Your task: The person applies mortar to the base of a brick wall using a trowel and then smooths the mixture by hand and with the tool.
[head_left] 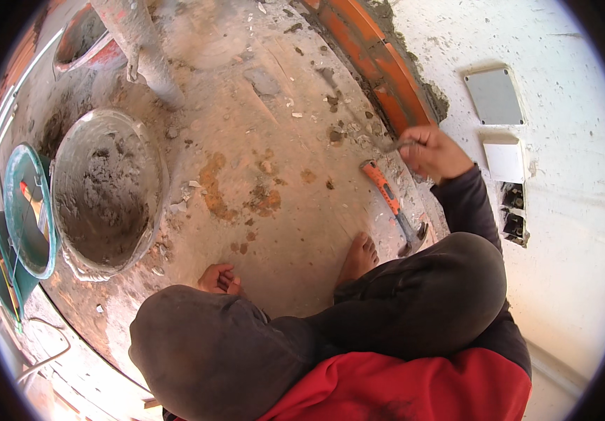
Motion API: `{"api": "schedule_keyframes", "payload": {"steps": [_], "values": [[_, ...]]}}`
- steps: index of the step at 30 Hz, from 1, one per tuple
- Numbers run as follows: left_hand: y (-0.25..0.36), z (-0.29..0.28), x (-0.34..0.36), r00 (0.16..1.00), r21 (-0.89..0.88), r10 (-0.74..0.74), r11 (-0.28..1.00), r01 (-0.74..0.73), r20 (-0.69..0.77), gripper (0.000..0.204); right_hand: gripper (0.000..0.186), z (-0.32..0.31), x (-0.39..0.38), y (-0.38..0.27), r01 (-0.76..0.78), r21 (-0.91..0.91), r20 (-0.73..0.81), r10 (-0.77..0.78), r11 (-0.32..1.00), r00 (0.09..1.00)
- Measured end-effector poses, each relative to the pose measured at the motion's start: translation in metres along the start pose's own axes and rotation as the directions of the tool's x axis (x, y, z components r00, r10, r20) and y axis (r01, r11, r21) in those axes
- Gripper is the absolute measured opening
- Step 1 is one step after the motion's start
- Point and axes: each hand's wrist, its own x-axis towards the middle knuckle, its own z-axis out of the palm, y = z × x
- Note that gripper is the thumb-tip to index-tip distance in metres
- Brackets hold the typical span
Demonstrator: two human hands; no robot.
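Note:
My right hand [437, 153] is closed around a thin metal tool [402, 145], beside the foot of the brick course. The tool's far end is blurred against the dusty floor, so its exact kind cannot be made out. Just below that hand lies a hammer [389, 198] with an orange and black grip, its metal head towards my knee. Past my left knee shows my left hand [220, 279], low over the floor with curled fingers and nothing visible in them. Orange bricks [394, 81] with grey mortar run along the wall's base.
A mortar-crusted bucket [155, 210] stands at the left, with a green bucket [11, 231] holding tools beside it. Behind are a post [141, 52] and a reddish tub [99, 56]. On the white wall [562, 175] are a grey cover plate [494, 97] and open socket boxes [513, 210].

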Motion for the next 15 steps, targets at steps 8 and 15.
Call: {"api": "schedule_keyframes", "payload": {"steps": [8,15], "values": [[-0.010,0.003,0.006,0.995,-0.031,0.099,0.995,-0.100,-0.017,0.035,0.023,-0.030,0.045,0.035,-0.013,-0.177,-0.408,-0.062,0.984,0.911],[-0.020,0.004,0.005,0.994,-0.017,0.104,0.994,-0.105,-0.044,0.035,0.027,-0.036,0.084,0.055,-0.076,-0.342,-0.459,-0.096,0.936,0.883]]}}
